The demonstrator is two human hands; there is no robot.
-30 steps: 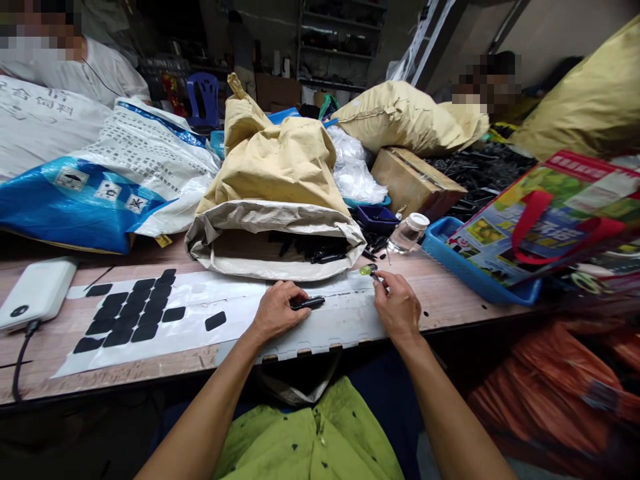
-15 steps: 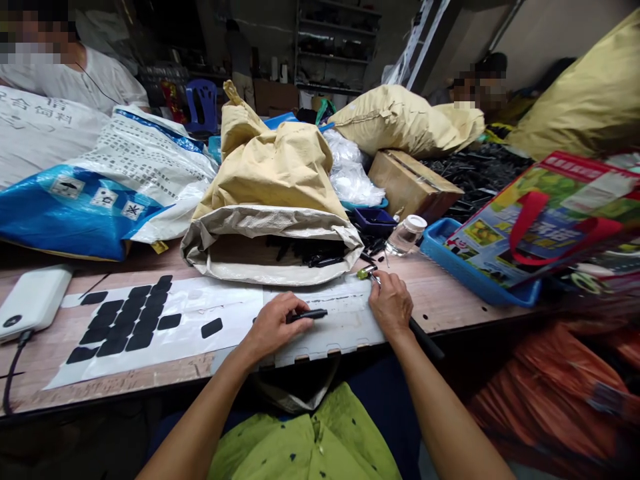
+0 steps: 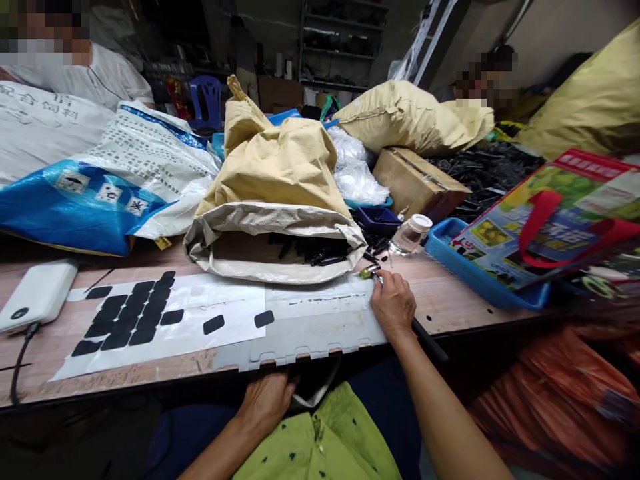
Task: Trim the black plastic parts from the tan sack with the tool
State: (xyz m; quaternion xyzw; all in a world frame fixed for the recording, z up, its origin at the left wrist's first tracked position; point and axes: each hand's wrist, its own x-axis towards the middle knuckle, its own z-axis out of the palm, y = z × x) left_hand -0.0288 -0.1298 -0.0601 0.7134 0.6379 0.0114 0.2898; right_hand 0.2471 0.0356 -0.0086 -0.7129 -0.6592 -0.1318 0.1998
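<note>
My right hand [image 3: 393,305] rests on the table edge, fingers closed on a thin tool with a green tip [image 3: 367,273]; a black handle sticks out behind the wrist. My left hand [image 3: 266,400] is below the table edge by a bag opening at my lap; its fingers are curled and hidden. A white backing sheet [image 3: 200,313] carries several black oval pads [image 3: 129,319], with two loose pads [image 3: 263,319] nearer the middle. A grey plastic panel [image 3: 310,327] lies in front of me.
An open tan sack [image 3: 275,200] with black parts inside lies behind the sheet. A white power bank [image 3: 37,293] sits at left, a blue-white sack [image 3: 100,193] behind it. A small jar [image 3: 410,233], cardboard box [image 3: 417,183] and blue tray [image 3: 480,277] stand right. Two people sit beyond.
My left hand, which held a black part on the panel, has dropped below the table edge. A second loose black pad now lies on the sheet. My right hand has barely moved.
</note>
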